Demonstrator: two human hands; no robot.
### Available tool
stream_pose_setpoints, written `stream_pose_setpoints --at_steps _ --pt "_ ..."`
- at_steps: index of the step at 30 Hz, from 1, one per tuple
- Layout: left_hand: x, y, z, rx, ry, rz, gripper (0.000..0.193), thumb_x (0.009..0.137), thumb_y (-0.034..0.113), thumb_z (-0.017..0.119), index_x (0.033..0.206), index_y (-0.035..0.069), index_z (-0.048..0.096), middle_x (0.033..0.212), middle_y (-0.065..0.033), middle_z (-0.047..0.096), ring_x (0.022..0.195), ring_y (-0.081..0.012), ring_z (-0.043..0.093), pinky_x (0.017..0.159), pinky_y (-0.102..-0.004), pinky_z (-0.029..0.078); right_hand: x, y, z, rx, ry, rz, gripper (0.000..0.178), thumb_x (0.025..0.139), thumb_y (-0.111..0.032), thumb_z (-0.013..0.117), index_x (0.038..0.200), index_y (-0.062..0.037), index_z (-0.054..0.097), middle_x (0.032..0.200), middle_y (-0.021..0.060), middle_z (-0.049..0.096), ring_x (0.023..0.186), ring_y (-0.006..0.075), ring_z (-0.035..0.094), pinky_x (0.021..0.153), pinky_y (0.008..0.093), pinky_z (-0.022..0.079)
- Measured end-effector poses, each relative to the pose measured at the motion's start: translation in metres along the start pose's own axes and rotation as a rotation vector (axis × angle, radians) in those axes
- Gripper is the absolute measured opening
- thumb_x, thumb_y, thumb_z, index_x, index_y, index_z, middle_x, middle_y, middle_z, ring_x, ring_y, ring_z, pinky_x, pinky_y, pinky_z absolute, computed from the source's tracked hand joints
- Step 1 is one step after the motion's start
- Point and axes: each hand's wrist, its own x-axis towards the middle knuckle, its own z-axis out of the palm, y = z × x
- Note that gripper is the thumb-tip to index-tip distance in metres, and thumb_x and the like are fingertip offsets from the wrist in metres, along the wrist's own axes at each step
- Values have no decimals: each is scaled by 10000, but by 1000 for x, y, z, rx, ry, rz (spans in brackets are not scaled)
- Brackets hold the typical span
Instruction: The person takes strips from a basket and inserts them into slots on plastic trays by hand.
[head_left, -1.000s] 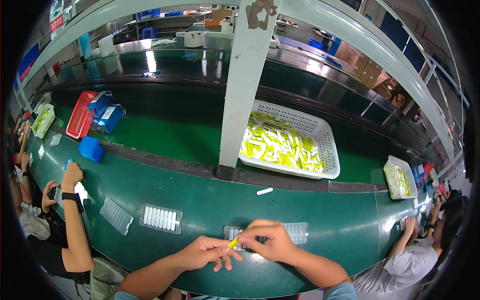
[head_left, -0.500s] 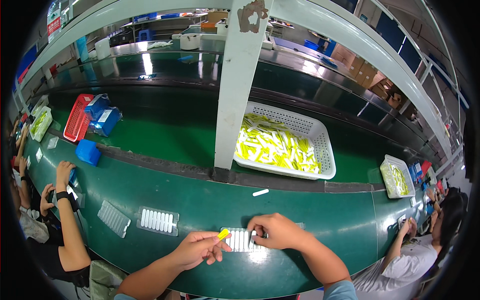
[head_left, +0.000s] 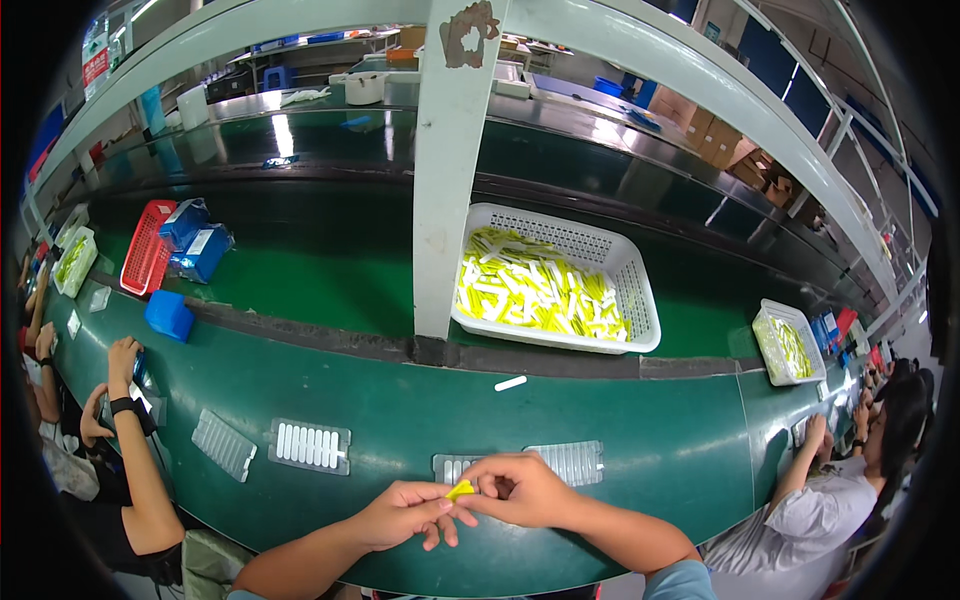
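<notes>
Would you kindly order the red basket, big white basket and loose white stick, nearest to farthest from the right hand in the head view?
1. Loose white stick, ahead of the right hand.
2. Big white basket, farther ahead.
3. Red basket, far left.

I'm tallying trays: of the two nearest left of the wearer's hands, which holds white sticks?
The straighter tray, nearer the left hand: it shows a row of white sticks; the slanted tray shows none.
</notes>
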Motion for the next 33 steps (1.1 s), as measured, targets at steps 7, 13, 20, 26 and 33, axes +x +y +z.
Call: stream_pose_setpoints --at_steps 7,13,20,26,33 --pt "-5 -1 -4 -9 20 36 320 1078 118 446 1323 -52 564 1191 -196 683 857 -192 697 606 -268 533 -10 16 -29 -198 428 -105 103 824 -100 820 890 -41 767 647 25 619 562 85 529 548 262 415" --pt "0 2 -2 -42 33 45 318 1073 99 440 1316 -67 559 1175 -207 686 843 -196 697 596 -267 534 -40 25 -19 -1046 208 -475 191 737 -227 860 879 -133 775 617 -43 544 570 159 498 570 319 348" --pt "-3 3 -1 -43 60 64 313 1073 99 443 1304 -75 561 1160 -203 690 829 -192 696 592 -263 540 -44 21 -19 -959 94 -353 294 784 -319 825 995 -121 772 662 -34 506 645 158 507 666 327 361" --pt "0 -2 8 69 46 7 330 1068 102 474 1328 -76 575 1240 -198 678 938 -216 725 606 -256 552 -37 4 -7 -415 247 -281 193 823 -210 813 978 -104 767 624 -27 523 599 149 514 665 303 358" --pt "-5 -2 14 155 12 1 325 1048 102 530 1314 -71 600 1258 -190 682 979 -241 737 595 -246 556 -34 21 3 216 432 52 67 891 -79 759 922 -21 769 685 6 673 604 64 585 594 245 465"
